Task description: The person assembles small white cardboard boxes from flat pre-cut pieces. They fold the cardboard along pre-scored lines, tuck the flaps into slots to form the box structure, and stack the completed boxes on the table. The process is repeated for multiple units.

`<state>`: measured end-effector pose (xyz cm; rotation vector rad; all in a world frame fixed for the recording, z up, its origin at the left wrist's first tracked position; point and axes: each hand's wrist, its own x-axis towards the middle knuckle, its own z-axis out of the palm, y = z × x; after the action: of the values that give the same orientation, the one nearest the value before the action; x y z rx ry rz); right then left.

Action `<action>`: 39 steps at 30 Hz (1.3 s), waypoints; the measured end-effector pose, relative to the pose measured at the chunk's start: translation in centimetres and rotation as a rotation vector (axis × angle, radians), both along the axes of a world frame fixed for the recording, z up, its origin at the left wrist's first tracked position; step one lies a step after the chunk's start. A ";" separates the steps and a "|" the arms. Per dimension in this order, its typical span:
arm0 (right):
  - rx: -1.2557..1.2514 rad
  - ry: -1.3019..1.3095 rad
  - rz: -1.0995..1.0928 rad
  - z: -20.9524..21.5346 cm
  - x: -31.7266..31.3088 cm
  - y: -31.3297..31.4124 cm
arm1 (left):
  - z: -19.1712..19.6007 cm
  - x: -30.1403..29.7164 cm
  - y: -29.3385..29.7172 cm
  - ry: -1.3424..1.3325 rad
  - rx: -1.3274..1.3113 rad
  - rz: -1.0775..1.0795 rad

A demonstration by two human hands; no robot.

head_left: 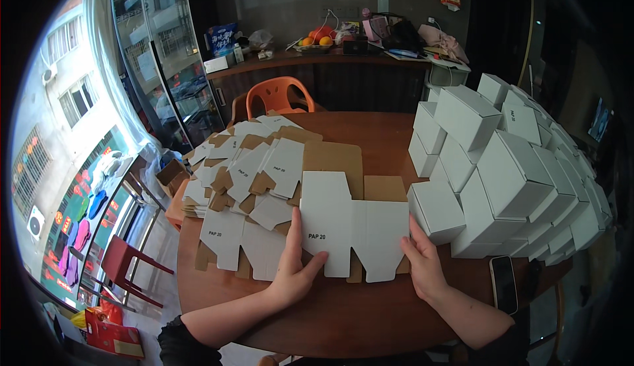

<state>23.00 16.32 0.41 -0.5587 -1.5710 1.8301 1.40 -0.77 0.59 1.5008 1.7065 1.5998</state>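
Brown wooden table [389, 135] occupies the room's centre; an orange chair [281, 92] stands at its far left side. One unfolded white carton blank [380, 234] is positioned at near centre. Left hand [295, 267] grips its left edge, thumb on top; right hand [424, 260] grips its right edge. Flat blanks [284, 165] are piled left, white boxes [508, 174] stacked right. Phone [504, 283] lies near right.

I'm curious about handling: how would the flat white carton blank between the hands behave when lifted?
The carton blank is probably light, looking like thin, flattened board. Its flat panels seem fairly stiff, but may hinge at the crease between them. Its lower flaps, divided by a notch, could bend if caught.
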 end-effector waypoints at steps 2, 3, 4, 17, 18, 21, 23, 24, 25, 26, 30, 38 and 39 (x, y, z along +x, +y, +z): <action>0.016 -0.005 0.026 -0.1 0.0 0.0 | -0.3 0.1 0.0 -0.021 -0.015 -0.061; 0.021 -0.026 0.042 0.0 0.0 -0.2 | -0.4 0.1 0.1 -0.032 -0.022 -0.089; 0.026 -0.047 0.059 0.1 -0.1 -0.7 | -0.2 0.3 0.1 -0.041 -0.029 -0.111; 0.372 0.015 0.255 2.3 0.5 -1.4 | -0.7 0.9 0.0 -0.622 0.039 -0.675; 0.446 -0.004 0.258 2.2 0.6 -1.4 | -1.2 0.4 -0.2 -0.560 0.000 -0.662; 0.587 -0.030 0.277 2.0 0.9 -1.4 | -0.5 0.8 -0.7 -0.504 -0.228 -0.556; 0.588 -0.011 0.290 1.8 0.7 -1.6 | 0.2 1.2 -0.9 -0.489 -0.314 -0.499; 0.591 -0.002 0.295 1.8 0.7 -1.6 | 0.2 1.2 -1.0 -0.472 -0.304 -0.498; 0.594 -0.004 0.298 1.7 0.7 -1.6 | 0.1 1.3 -1.0 -0.456 -0.294 -0.498; 0.597 -0.007 0.301 1.5 0.7 -1.6 | 0.1 1.3 -1.0 -0.458 -0.298 -0.510; 0.618 -0.001 0.321 1.7 0.7 -1.7 | -0.1 1.3 -1.4 -0.454 -0.288 -0.513; 0.470 0.091 0.256 2.6 1.5 -2.3 | -1.2 0.7 -1.6 -0.574 -0.195 -0.563; 0.341 0.153 0.240 2.8 1.5 -2.7 | -1.0 0.8 -1.5 -0.524 -0.175 -0.557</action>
<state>24.49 13.59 3.19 -0.0749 -1.8523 1.6723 2.16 -2.30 -0.46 1.1867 0.9984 1.3388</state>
